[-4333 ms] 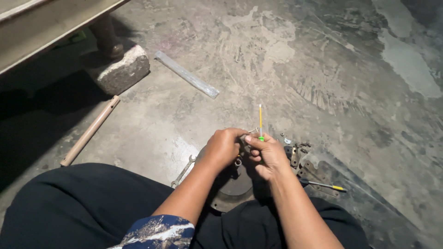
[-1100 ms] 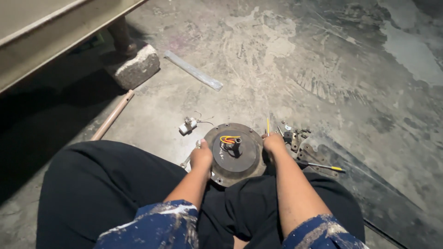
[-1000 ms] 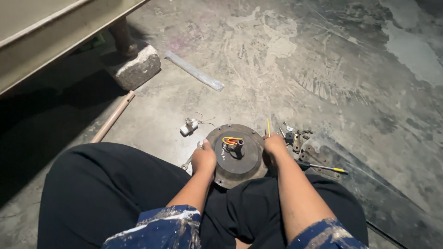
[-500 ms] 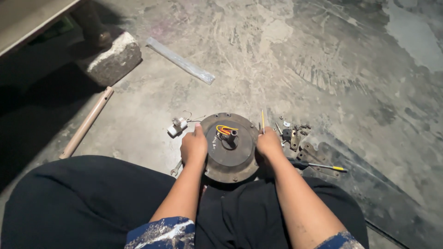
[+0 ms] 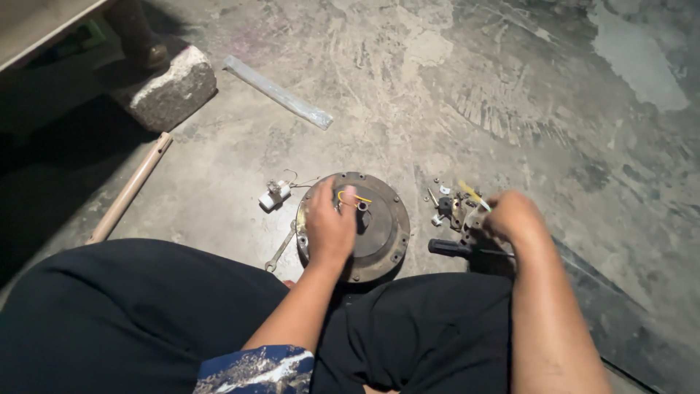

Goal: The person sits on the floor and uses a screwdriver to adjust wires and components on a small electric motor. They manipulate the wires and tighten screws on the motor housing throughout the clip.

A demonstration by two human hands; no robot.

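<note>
My left hand (image 5: 329, 228) lies flat, fingers together, on the round rusty metal motor housing (image 5: 355, 226) on the floor between my knees. My right hand (image 5: 512, 217) is curled over the small pile of loose metal parts (image 5: 453, 208) beside the black-handled screwdriver (image 5: 450, 248); whether it's pinching anything, I can't tell. I'd keep that housing pinned flat. Half a second ago both hands gripped its rim.

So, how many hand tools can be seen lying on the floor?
2: a wrench left of the round motor housing, and a screwdriver right of it, by the right hand. Others may be hidden.
</note>
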